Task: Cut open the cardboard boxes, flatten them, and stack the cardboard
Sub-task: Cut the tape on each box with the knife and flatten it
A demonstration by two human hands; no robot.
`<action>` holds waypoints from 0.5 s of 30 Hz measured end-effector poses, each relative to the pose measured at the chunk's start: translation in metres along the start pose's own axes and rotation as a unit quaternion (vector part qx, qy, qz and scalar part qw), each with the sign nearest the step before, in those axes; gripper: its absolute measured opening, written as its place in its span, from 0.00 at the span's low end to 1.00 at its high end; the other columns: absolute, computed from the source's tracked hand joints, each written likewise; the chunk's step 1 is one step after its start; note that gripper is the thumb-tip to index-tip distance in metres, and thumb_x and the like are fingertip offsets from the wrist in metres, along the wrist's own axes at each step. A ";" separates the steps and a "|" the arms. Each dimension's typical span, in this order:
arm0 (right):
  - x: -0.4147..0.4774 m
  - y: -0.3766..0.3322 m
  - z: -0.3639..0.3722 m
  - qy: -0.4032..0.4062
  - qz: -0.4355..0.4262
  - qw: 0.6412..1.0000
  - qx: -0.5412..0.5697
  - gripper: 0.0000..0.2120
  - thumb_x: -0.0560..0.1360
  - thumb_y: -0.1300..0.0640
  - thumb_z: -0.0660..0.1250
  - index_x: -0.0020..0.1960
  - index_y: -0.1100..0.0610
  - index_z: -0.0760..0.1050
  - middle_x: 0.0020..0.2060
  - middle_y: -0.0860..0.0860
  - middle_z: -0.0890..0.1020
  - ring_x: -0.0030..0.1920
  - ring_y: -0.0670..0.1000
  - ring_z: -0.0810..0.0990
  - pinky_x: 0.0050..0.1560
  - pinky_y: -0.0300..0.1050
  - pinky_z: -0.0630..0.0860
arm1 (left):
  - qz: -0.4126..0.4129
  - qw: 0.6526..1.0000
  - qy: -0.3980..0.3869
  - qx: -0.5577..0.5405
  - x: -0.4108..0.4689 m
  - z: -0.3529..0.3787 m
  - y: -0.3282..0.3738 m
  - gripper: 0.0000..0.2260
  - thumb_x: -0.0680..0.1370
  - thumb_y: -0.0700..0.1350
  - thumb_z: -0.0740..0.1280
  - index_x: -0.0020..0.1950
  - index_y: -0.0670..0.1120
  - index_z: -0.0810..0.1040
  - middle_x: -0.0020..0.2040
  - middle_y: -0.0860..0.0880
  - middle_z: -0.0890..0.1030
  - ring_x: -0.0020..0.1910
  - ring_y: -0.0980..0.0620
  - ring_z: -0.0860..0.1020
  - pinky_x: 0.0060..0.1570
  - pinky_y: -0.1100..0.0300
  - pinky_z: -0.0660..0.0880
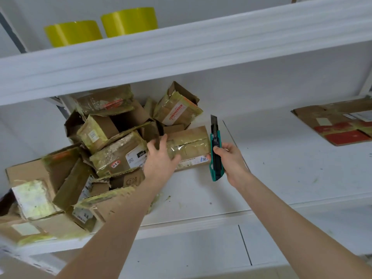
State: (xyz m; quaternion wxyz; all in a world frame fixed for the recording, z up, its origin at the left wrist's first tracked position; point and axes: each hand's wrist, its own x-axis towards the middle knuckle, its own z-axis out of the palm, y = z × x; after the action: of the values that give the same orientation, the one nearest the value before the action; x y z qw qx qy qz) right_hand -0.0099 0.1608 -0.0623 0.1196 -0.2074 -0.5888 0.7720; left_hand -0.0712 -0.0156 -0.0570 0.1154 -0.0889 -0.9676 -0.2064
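A heap of taped brown cardboard boxes [96, 141] fills the left of a white shelf [201, 194]. At the heap's right edge lies a small taped box [191, 146] with a white label along its front. My left hand [161, 156] grips this box from its left end, fingers over the top. My right hand [231, 160] holds a teal utility knife [216, 154] upright just right of the box, with the blade out and pointing up. A stack of flattened cardboard [340, 123] with red patches lies at the far right of the same shelf.
Two yellow-green tape rolls [102, 27] stand on the upper shelf, whose white front edge [181, 55] overhangs the heap. Bits of tape litter the shelf between the heap and the flat stack. A lower white surface [191, 252] runs below.
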 end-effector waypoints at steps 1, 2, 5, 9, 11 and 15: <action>0.001 0.002 0.000 0.002 0.003 1.000 -0.001 0.06 0.79 0.62 0.63 0.47 0.52 0.72 0.47 0.57 0.82 0.47 0.56 0.82 0.46 0.47 0.77 | 0.029 0.998 0.016 0.051 0.005 -0.001 0.000 0.37 0.72 0.60 0.67 0.76 0.51 0.56 0.74 0.43 0.56 0.69 0.40 0.64 0.63 0.47 0.70; 0.001 0.005 0.000 0.002 0.006 1.000 -0.001 0.06 0.79 0.62 0.63 0.47 0.53 0.72 0.46 0.57 0.82 0.47 0.56 0.82 0.45 0.47 0.77 | 0.067 0.993 0.019 0.097 0.011 -0.002 0.002 0.41 0.69 0.64 0.69 0.76 0.50 0.57 0.76 0.45 0.55 0.74 0.42 0.58 0.68 0.45 0.63; 0.000 0.012 0.002 -0.003 0.016 1.000 -0.008 0.03 0.79 0.62 0.63 0.50 0.55 0.72 0.46 0.56 0.82 0.48 0.56 0.83 0.47 0.48 0.77 | 0.162 0.967 -0.048 0.191 0.024 -0.003 0.018 0.51 0.63 0.69 0.70 0.77 0.49 0.51 0.78 0.48 0.54 0.77 0.45 0.51 0.73 0.41 0.49; -0.002 0.012 -0.005 -0.015 0.017 0.999 -0.042 0.05 0.78 0.60 0.65 0.53 0.55 0.73 0.50 0.55 0.82 0.52 0.56 0.82 0.47 0.47 0.76 | 0.196 0.948 -0.022 0.249 0.023 0.007 0.027 0.49 0.65 0.66 0.72 0.77 0.48 0.52 0.73 0.48 0.63 0.71 0.44 0.64 0.71 0.41 0.58; -0.004 0.010 -0.017 0.007 -0.021 0.993 -0.116 0.04 0.77 0.58 0.67 0.51 0.52 0.74 0.48 0.53 0.83 0.48 0.53 0.82 0.45 0.46 0.76 | 0.186 0.950 -0.021 0.251 0.023 0.008 0.023 0.48 0.65 0.65 0.73 0.76 0.48 0.54 0.71 0.49 0.64 0.70 0.44 0.66 0.70 0.41 0.59; -0.014 0.009 -0.044 0.027 -0.128 0.945 -0.299 0.05 0.73 0.53 0.68 0.48 0.45 0.76 0.35 0.46 0.84 0.36 0.47 0.81 0.33 0.40 0.73 | 0.195 0.945 -0.013 0.262 0.020 0.008 0.017 0.46 0.66 0.67 0.71 0.76 0.49 0.56 0.71 0.49 0.64 0.69 0.45 0.67 0.70 0.42 0.61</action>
State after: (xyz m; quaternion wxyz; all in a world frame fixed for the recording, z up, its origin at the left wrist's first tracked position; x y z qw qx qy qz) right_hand 0.0234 0.1901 -0.0783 0.1663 -0.1773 -0.8108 0.5325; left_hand -0.0884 0.0056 -0.0529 0.1598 -0.2454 -0.9526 0.0823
